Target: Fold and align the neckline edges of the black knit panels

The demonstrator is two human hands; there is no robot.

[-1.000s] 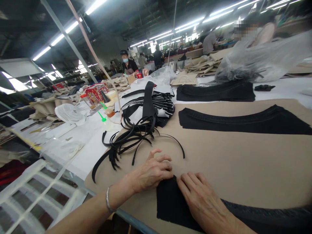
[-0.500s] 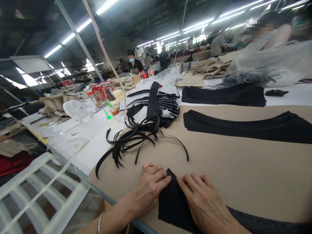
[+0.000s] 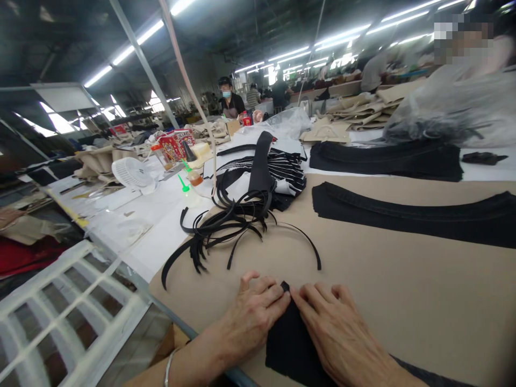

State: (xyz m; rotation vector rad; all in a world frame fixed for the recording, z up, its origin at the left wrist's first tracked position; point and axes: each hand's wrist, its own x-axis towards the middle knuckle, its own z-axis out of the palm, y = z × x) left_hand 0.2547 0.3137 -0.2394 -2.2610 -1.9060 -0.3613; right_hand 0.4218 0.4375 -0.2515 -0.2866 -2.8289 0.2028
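A black fabric piece (image 3: 292, 344) lies on the beige mat in front of me, its narrow far end pinched between my fingers. My left hand (image 3: 258, 309) is closed on the left side of that end, fingertips pressed down on it. From the right, my right hand (image 3: 336, 320) grips the opposite edge, fingers bent and its thumb side against the cloth. The two sets of fingertips almost meet near the tip. Part of the piece is hidden under my right hand and forearm, and a dark strip shows again beyond the forearm.
Ahead lies a tangle of thin black strips (image 3: 229, 220) beside a stack of black pieces (image 3: 286, 172). Two long black curved pieces, one nearer (image 3: 411, 212), lie at right. A white fan (image 3: 131, 173) and a green-tipped bottle (image 3: 185, 193) stand left. A white rack (image 3: 72, 312) adjoins the table edge.
My fingertips have drawn closer together at the far end of the black fabric, covering more of it. The camera view has turned slightly left.
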